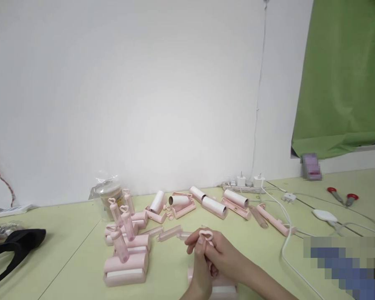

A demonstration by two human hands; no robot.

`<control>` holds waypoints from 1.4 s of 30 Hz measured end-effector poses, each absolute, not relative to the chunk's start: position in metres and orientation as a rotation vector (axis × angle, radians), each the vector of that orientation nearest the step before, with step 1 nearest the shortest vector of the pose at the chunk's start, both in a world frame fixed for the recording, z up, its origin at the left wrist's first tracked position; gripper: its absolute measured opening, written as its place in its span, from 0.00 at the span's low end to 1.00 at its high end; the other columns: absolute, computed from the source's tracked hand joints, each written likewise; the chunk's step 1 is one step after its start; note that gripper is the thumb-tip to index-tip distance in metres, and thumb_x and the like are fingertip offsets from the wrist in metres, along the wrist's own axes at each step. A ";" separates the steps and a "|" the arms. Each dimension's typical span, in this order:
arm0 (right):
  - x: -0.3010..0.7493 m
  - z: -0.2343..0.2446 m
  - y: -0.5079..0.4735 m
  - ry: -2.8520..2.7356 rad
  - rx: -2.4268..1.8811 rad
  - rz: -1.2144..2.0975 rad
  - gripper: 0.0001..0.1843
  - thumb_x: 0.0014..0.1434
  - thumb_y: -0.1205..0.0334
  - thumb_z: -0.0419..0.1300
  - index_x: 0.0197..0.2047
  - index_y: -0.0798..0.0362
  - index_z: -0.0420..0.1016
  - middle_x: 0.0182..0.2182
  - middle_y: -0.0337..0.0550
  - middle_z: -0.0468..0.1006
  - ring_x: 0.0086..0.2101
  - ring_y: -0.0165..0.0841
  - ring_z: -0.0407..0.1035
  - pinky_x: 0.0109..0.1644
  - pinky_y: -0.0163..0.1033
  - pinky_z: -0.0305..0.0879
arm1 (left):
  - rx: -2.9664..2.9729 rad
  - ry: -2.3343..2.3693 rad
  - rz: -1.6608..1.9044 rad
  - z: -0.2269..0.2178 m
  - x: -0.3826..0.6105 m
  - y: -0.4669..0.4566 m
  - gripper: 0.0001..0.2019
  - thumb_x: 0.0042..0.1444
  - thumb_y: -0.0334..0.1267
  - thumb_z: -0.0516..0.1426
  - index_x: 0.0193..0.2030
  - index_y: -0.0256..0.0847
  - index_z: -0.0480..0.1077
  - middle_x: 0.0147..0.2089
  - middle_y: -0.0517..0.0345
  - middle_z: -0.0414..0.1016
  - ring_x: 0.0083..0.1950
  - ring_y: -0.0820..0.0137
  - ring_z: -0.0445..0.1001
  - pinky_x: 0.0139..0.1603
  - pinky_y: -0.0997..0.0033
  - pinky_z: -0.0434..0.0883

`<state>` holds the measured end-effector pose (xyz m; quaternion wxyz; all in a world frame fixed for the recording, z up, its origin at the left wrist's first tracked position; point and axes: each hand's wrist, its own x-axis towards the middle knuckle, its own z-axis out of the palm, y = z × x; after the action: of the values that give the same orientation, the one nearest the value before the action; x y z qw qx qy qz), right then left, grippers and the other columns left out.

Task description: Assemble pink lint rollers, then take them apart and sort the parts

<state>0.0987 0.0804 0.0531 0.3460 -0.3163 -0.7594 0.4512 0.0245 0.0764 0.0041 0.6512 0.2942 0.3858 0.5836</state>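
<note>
My left hand (200,268) and my right hand (226,253) are closed together around a pink handle with a heart-shaped loop (206,235). The loop sticks up above my fingers; most of the rest is hidden by them. Beneath my hands lies a pink-and-white lint roller (223,290), partly covered. Left of them, pink lint rollers (125,271) lie in a column, with several translucent pink heart-topped handles (120,246) standing on or beside them. Just beyond my fingers, clear pink tubes (169,233) rest on the table.
Along the wall lie open pink cases with white rolls (214,207). A bagged tape roll (109,196) stands behind the left column. Rightward are a power strip (243,188), a white cable (284,250) and red-handled scissors (342,198). A black strap (15,250) lies far left.
</note>
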 end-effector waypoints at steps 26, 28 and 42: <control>0.109 0.087 0.105 -2.365 -0.527 0.927 0.12 0.54 0.61 0.53 0.41 0.50 0.73 0.42 0.44 0.68 0.41 0.34 0.65 0.44 0.37 0.62 | 0.844 0.822 1.293 0.008 0.026 0.079 0.34 0.18 0.76 0.45 0.04 0.42 0.50 0.05 0.69 0.41 0.07 0.84 0.41 0.11 0.77 0.36; 0.108 0.088 0.104 -2.361 -0.530 0.941 0.13 0.53 0.63 0.54 0.42 0.50 0.73 0.41 0.44 0.70 0.41 0.34 0.66 0.44 0.37 0.62 | 0.845 0.836 1.286 0.009 0.026 0.077 0.34 0.18 0.76 0.44 0.03 0.42 0.50 0.05 0.69 0.41 0.07 0.84 0.41 0.12 0.77 0.36; 0.101 0.057 0.108 -2.201 -0.242 1.320 0.26 0.57 0.52 0.41 0.38 0.57 0.76 0.36 0.48 0.76 0.35 0.36 0.70 0.36 0.37 0.66 | 0.763 0.935 1.293 0.006 0.029 0.075 0.32 0.19 0.72 0.51 0.05 0.43 0.46 0.04 0.69 0.42 0.08 0.84 0.43 0.12 0.77 0.38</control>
<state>0.1011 0.1078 0.0574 0.2782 -0.0900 -0.8202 0.4918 0.0287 0.0748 0.0061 0.6336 0.3338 0.4088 0.5656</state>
